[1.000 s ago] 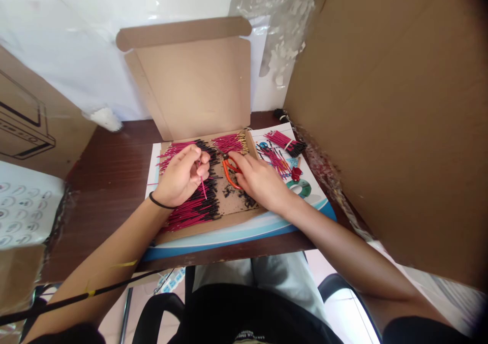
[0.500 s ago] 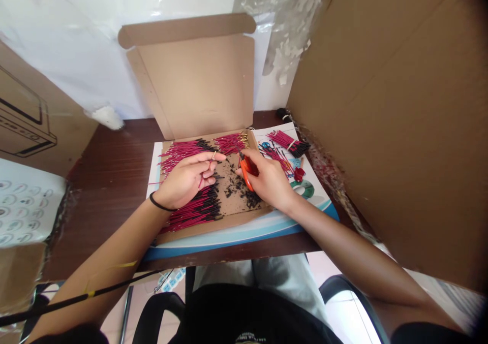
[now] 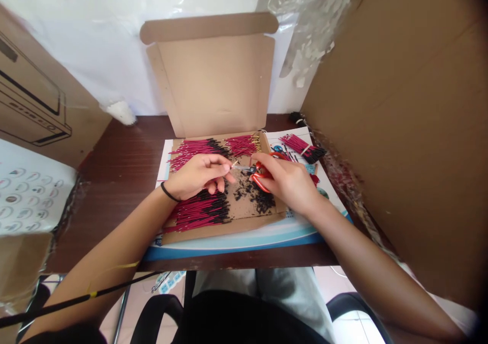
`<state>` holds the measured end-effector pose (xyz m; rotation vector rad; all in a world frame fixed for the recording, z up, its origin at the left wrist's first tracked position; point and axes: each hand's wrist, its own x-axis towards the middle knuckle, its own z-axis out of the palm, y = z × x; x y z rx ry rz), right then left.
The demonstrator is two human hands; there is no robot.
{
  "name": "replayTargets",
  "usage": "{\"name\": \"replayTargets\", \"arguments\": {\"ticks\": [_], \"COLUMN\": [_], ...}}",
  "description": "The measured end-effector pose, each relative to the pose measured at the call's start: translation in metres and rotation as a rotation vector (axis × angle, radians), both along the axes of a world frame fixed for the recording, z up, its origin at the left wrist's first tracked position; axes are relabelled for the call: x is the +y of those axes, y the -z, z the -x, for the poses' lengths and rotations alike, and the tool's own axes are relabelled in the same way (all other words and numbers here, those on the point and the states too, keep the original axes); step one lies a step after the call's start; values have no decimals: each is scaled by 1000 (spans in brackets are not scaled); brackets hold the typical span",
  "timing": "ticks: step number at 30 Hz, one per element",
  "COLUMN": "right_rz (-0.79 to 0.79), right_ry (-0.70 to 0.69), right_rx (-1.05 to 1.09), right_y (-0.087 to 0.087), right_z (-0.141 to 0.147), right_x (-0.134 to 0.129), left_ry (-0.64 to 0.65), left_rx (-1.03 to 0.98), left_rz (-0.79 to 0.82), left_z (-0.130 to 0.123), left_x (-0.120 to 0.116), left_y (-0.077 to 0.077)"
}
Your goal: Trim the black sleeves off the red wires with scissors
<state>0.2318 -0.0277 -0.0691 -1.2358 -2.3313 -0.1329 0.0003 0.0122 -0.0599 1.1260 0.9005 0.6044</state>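
Note:
Between the thumb and forefinger of my left hand [image 3: 204,176] is a thin red wire with a gold-coloured tip [image 3: 235,163]. My right hand [image 3: 295,184] grips orange-handled scissors [image 3: 261,182], their blades pointing left at that tip; whether they touch it, I cannot tell. Both hands are over an open cardboard box [image 3: 217,228]. Red wires with black ends [image 3: 202,212] lie in the box at the left, partly hidden by my left hand. Red wires with gold ends [image 3: 244,145] are at its back. Small black scraps [image 3: 263,201] litter the box floor.
The box lid [image 3: 215,85] stands upright behind. To the right lies a banded bundle of red wires [image 3: 301,147] on a printed sheet [image 3: 282,227]. A large cardboard panel [image 3: 392,130] walls off the right side. A white object [image 3: 122,113] stands at the back left.
The scissors have swung to point left, with their blades brought to the wire tip. My left hand now pinches the wire nearer its tip. The view has shifted slightly left.

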Motion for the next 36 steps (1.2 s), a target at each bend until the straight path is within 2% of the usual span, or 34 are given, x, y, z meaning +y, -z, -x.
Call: {"name": "replayTargets", "arguments": {"ticks": [3,10,16,22,36], "right_rz": [-10,-155,-172,-186,-224], "right_ry": [18,-27,-30,-36,-53], "right_rx": [-53,-51,-127,-182,-248], "right_y": [0,-4,-3,-6,-9], "right_z": [1,5,6,8,3], "right_x": [2,0,-1,-1,-4], "left_ry": [-29,-66,-50,-77,32], "left_rx": [0,6,75,147,141], "left_rz": [-12,-22,-42,-70,-69], "left_z": [0,-3,-2,-4,-2], "left_x": [-1,-3,-3,-6,-8], "left_y": [-2,-6,-2,-6,-8]}}
